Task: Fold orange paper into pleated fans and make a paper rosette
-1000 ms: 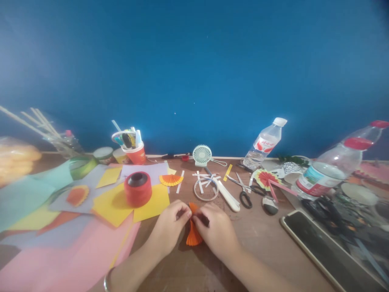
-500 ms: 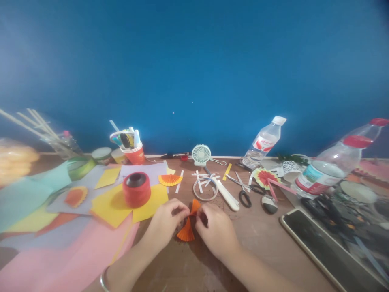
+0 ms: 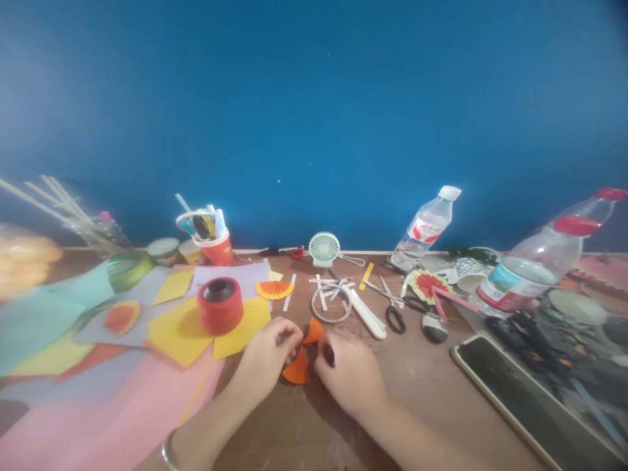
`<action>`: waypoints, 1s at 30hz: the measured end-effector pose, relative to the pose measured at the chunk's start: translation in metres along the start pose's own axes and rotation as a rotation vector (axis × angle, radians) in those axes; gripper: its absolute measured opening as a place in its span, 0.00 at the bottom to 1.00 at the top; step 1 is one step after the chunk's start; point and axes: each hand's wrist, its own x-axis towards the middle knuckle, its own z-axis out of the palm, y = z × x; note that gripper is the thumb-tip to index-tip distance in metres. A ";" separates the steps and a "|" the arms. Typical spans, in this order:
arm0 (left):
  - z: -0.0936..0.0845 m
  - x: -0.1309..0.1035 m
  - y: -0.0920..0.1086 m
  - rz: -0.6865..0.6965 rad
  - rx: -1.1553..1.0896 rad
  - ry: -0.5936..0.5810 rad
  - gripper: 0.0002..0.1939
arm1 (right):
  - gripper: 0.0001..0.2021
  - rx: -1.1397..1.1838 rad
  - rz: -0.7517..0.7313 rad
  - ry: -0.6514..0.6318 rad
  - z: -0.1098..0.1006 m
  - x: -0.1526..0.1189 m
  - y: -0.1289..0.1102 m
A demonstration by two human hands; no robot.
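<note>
An orange pleated paper piece (image 3: 297,369), narrow in the middle and fanned out at its upper and lower ends, is between my two hands above the brown table. My left hand (image 3: 272,350) pinches it near the narrow middle from the left. From the right, my right hand (image 3: 348,369) has its fingers curled closed at the middle of the same piece. The fingertips hide part of the narrow section. An orange and yellow paper fan (image 3: 275,290) lies flat beyond my left hand.
A red tape roll (image 3: 220,306) stands on yellow paper (image 3: 181,333) at left. Scissors (image 3: 394,306), a white-handled tool (image 3: 367,314), a clear ring (image 3: 331,303) and a small fan (image 3: 324,248) lie ahead. A phone (image 3: 530,399) and bottles (image 3: 520,278) are at right.
The orange pleated piece has shifted slightly left and away from me, and its upper end has tilted. My left hand has moved a little with it; my right hand is nearly unmoved.
</note>
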 end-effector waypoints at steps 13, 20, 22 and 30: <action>-0.012 0.002 -0.004 0.271 0.297 0.007 0.09 | 0.05 -0.040 -0.038 0.014 -0.001 0.000 -0.002; -0.008 0.002 -0.009 0.307 0.343 -0.053 0.08 | 0.05 -0.067 -0.053 0.000 -0.001 0.000 -0.002; -0.007 0.002 -0.009 0.301 0.335 -0.050 0.07 | 0.05 -0.074 -0.052 0.001 -0.001 0.000 -0.003; -0.007 0.001 -0.005 0.266 0.363 -0.010 0.05 | 0.04 -0.071 -0.022 0.028 -0.001 0.000 -0.003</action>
